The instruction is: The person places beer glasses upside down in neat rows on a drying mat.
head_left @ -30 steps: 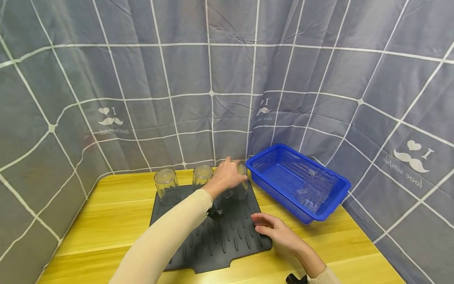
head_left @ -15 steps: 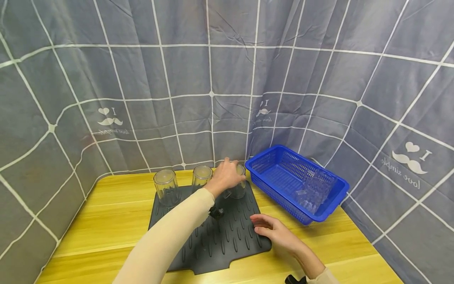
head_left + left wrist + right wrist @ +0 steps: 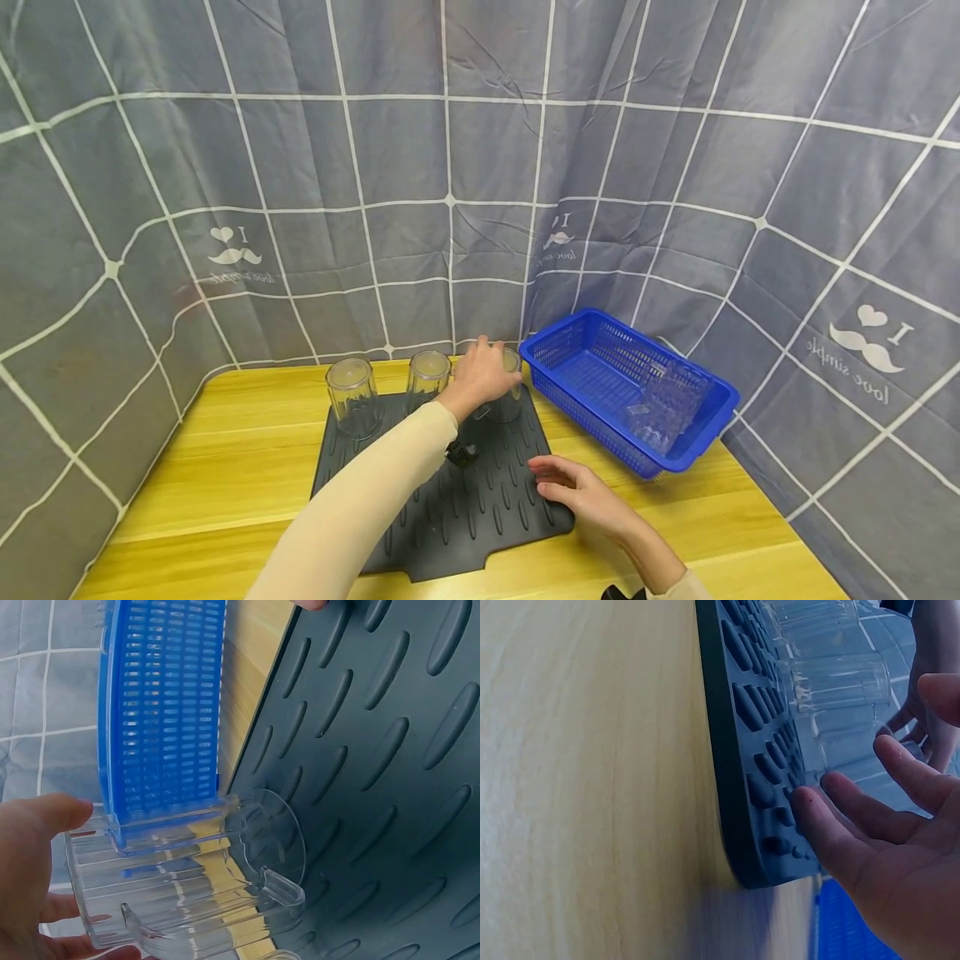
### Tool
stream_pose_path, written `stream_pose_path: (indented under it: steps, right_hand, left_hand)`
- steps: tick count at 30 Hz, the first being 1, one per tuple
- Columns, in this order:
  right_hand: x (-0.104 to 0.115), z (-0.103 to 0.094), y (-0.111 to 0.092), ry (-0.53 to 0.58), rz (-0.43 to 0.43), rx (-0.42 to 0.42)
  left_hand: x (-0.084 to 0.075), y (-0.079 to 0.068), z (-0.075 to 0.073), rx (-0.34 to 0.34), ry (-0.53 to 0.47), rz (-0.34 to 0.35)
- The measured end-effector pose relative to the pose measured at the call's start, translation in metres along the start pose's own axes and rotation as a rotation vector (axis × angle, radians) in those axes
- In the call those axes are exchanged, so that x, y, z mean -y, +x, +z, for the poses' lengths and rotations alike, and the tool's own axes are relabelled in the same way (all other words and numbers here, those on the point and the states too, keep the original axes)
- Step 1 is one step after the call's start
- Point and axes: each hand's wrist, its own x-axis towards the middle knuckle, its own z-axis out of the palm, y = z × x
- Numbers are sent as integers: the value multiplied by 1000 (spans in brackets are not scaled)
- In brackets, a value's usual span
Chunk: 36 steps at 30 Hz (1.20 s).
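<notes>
My left hand (image 3: 483,372) reaches to the far right corner of the black ridged mat (image 3: 457,508). It grips the top end of a clear mug (image 3: 187,877), thumb on one side and fingers on the other. The mug's other end meets the mat, and its handle (image 3: 281,889) sticks out from the side. Two more clear glasses, a left one (image 3: 352,400) and a middle one (image 3: 429,375), stand along the mat's back. Beside the mat's right edge, my right hand (image 3: 585,496) holds nothing, its fingers (image 3: 844,836) relaxed and spread apart.
A blue perforated basket (image 3: 570,408) stands right of the mat, with clear ribbed glassware (image 3: 667,404) in its right end. The yellow wooden table (image 3: 225,467) runs back to a grey checked curtain (image 3: 390,150).
Both hands stay almost where they were. The mug remains at the mat's far right corner in my left hand's grip; only the head view shifts slightly.
</notes>
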Motion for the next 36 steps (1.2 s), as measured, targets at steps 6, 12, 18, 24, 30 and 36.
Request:
stream_pose_path:
  steps: [6,12,18,24,30,36]
  right_hand:
    - [-2,0,-1,7,8,2]
    - [-2,-1,-1,6,2,3]
    - [-3,-1,0,6,5,-1]
    - [-5,0,-1,11,13,-2]
    - [-4,2,0,25,18,2]
    - [1,3,0,21,26,8]
  left_hand:
    - [-3,2,3,6,-2,-2]
    - [-4,3,4,-2,-7,-9]
    - [-3,4,7,-12,-17,-7]
    - [0,1,8,-24,-40,8]
    - [0,-5,5,-43,-27,21]
    - [0,-14,-3,-65,-41,45]
